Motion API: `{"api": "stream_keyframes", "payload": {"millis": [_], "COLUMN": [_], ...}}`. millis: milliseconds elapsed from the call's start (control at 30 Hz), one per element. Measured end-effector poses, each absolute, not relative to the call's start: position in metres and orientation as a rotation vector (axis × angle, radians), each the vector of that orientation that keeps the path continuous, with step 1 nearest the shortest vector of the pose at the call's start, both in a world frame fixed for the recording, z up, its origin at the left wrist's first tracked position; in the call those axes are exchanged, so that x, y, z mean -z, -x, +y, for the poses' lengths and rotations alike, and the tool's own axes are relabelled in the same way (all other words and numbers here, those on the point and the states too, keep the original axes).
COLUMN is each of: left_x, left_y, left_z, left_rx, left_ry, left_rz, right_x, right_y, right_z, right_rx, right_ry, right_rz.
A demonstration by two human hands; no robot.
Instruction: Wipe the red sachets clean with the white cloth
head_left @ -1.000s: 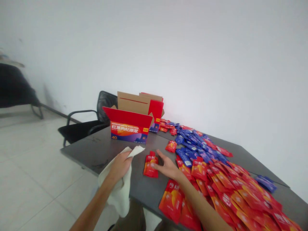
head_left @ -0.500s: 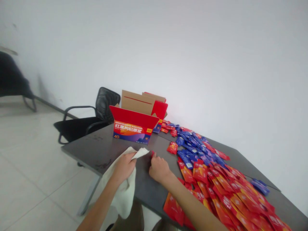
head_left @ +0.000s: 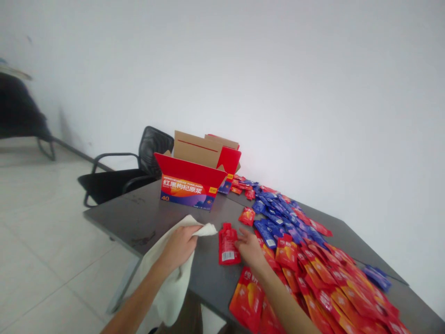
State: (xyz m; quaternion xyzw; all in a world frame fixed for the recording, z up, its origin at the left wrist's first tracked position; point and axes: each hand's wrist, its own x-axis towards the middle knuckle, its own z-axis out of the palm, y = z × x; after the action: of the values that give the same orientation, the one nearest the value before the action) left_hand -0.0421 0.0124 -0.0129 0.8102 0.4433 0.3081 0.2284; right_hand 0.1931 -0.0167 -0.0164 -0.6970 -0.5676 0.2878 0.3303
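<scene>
My left hand (head_left: 181, 243) is closed around a whitish cloth (head_left: 174, 292), which drapes down over the table's front edge. On the table in front of it lies a red pouch (head_left: 229, 244) with a narrow neck at the top and a barcode label facing up. Beside the pouch's right edge is my right hand (head_left: 249, 248), its fingers apart and holding nothing; whether a fingertip touches the pouch I cannot tell. Close to that hand, more red-and-orange pouches (head_left: 247, 297) lie under and around the forearm.
Two open cardboard boxes (head_left: 186, 190) in red and purple stand at the back of the dark table (head_left: 135, 222). Blue pouches (head_left: 278, 208) and a large pile of red pouches (head_left: 333, 283) cover the right side. A black chair (head_left: 132, 167) stands beyond the left edge.
The red pouch, mostly hidden by my right hand before, now lies exposed on the table. My right hand has shifted right and its fingers have opened. The left hand still grips the cloth.
</scene>
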Motion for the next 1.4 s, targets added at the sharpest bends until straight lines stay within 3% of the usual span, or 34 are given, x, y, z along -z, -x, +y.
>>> {"api": "stream_keyframes", "payload": {"millis": [133, 300, 400, 600, 867, 1167, 1400], "left_x": [0.009, -0.007, -0.009, 0.006, 0.006, 0.008, 0.006], "left_y": [0.029, 0.007, -0.007, -0.019, -0.017, -0.027, -0.024], "left_z": [0.014, 0.014, 0.011, -0.003, -0.017, 0.009, -0.016], "left_rx": [-0.952, -1.052, -0.939, -0.685, -0.595, -0.522, -0.523], "left_ry": [-2.210, -2.254, -2.349, -2.598, -2.732, -2.757, -2.795], "left_rz": [1.142, 1.018, 0.913, 0.724, 0.530, 0.813, 0.533], "right_x": [0.016, -0.009, -0.020, -0.007, 0.007, 0.006, 0.009], "right_y": [-0.201, -0.211, -0.214, -0.222, -0.229, -0.226, -0.227], "right_z": [-0.023, -0.034, -0.033, -0.013, -0.010, -0.015, -0.013], "right_rx": [-0.870, -0.841, -1.023, -1.078, -0.988, -0.979, -0.909], "right_ry": [1.739, 1.609, 1.339, 1.312, 1.304, 1.259, 1.203], "right_rz": [-1.406, -1.787, -1.989, -2.092, -2.168, -2.057, -2.124]}}
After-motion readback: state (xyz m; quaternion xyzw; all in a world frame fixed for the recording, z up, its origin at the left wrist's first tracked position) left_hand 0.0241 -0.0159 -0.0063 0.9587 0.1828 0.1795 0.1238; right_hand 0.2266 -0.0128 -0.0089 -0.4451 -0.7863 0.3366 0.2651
